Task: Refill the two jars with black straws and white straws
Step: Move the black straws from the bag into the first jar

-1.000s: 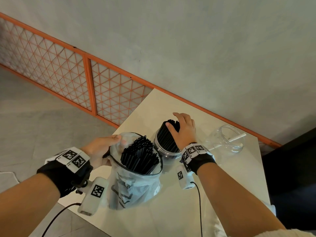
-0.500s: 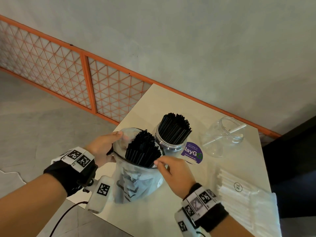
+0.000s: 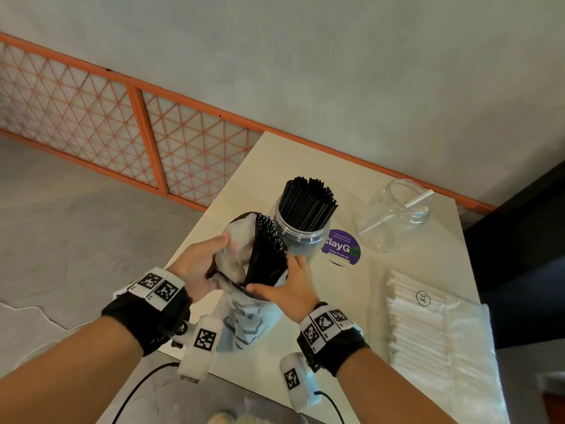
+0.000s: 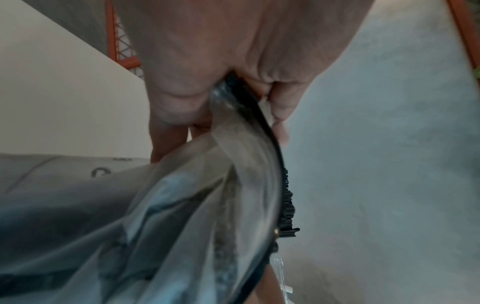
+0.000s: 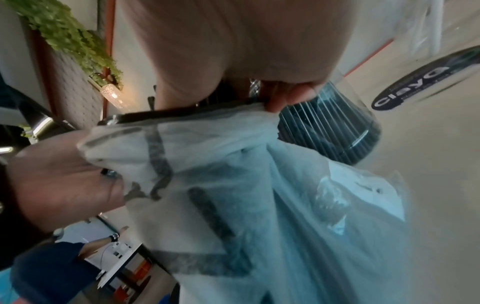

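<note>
A clear plastic bag (image 3: 244, 310) of black straws (image 3: 266, 258) stands at the table's near left corner. My left hand (image 3: 198, 267) grips the bag's dark-edged rim (image 4: 262, 123) on the left side. My right hand (image 3: 287, 286) pinches the rim (image 5: 197, 111) on the right side, squeezing the mouth narrow. Just behind stands a clear jar (image 3: 301, 237) packed with black straws (image 3: 308, 203), seen in the right wrist view as the jar (image 5: 335, 127). A second clear jar (image 3: 394, 218) at the back right holds one white straw (image 3: 397, 211).
A pack of white straws (image 3: 422, 325) in clear wrap lies at the table's right front. A purple round sticker (image 3: 342, 250) sits on the cream table (image 3: 275, 169) between the jars. An orange lattice railing (image 3: 122, 123) runs behind; the grey floor lies left.
My right hand left the top of the straws in the jar, came back to the bag and took hold of its rim. The bag's mouth went from round to narrow.
</note>
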